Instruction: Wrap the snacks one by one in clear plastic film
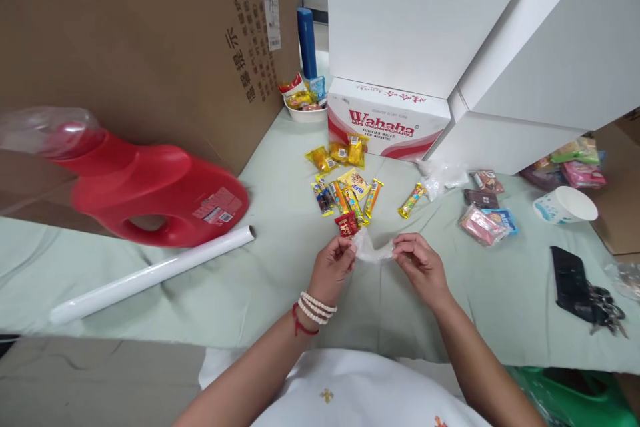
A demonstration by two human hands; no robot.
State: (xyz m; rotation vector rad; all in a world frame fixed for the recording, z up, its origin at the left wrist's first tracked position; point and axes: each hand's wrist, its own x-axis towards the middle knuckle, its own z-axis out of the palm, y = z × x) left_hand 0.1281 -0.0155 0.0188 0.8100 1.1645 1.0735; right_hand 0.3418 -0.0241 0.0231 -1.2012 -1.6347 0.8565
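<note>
My left hand (333,267) and my right hand (419,265) are both pinched on a small clear plastic bag (373,250) stretched between them, just above the pale green tablecloth (260,280). A small red snack packet (347,223) lies right beside my left fingers. Beyond it several wrapped candies and snack bars (345,193) are scattered, with one yellow bar (411,201) lying apart to the right.
A red detergent jug (150,193) lies on its side at left beside a white paper roll (150,273) and a large cardboard box (150,47). A Wahaha carton (387,120) and white boxes stand behind. Snack packets (485,220), paper cup (565,205), phone with keys (575,280) sit right.
</note>
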